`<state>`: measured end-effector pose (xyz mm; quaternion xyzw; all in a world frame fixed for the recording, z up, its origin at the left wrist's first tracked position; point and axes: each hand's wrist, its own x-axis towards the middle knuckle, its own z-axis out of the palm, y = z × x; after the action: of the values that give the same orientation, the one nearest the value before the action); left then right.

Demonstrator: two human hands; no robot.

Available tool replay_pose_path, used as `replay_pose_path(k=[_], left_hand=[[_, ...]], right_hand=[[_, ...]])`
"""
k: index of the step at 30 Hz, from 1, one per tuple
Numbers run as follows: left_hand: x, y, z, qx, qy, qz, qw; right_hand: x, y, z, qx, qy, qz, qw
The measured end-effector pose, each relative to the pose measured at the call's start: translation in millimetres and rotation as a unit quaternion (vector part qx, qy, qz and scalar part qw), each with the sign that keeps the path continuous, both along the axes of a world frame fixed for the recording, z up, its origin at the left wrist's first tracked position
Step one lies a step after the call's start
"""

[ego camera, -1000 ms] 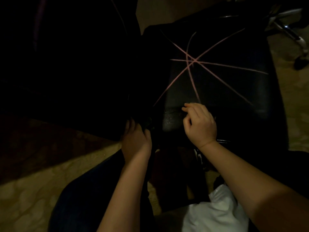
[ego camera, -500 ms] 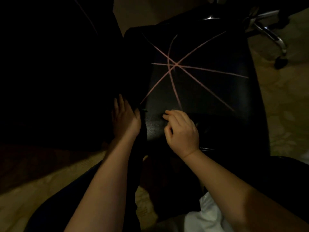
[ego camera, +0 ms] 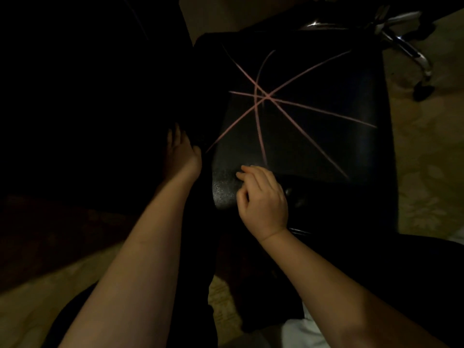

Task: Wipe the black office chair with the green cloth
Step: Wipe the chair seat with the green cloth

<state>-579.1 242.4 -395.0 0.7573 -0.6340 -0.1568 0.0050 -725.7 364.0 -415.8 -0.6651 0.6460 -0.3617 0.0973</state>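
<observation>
Dim room: black chair seat [ego camera: 313, 146] crossed by pink lines [ego camera: 267, 96], left hand [ego camera: 182, 153] flat-fingered against its dark side, right hand [ego camera: 263, 197] curled at the front edge, hold unclear; green cloth unseen, so wiping looks unstarted and it needs fetching first.

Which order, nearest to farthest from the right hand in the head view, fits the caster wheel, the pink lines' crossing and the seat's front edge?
1. The seat's front edge, low centre, just beside the right hand.
2. The pink lines' crossing, mid-seat, straight beyond the hand.
3. The caster wheel, on the floor at the far upper right.
</observation>
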Motion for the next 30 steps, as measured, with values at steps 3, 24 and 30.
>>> replay_pose_path(k=[3, 24, 30], left_hand=[[-10, 23, 3, 0.012, -0.024, 0.005, 1.000], [-61, 166, -2, -0.056, 0.044, -0.026, 0.997], [-65, 154, -7, -0.063, 0.035, -0.009, 0.997]], right_hand=[[-2, 2, 4, 0.019, -0.008, 0.006, 1.000], [-154, 0, 27, 0.084, -0.023, -0.208, 0.974], [-145, 2, 19, 0.063, 0.022, -0.175, 0.982]])
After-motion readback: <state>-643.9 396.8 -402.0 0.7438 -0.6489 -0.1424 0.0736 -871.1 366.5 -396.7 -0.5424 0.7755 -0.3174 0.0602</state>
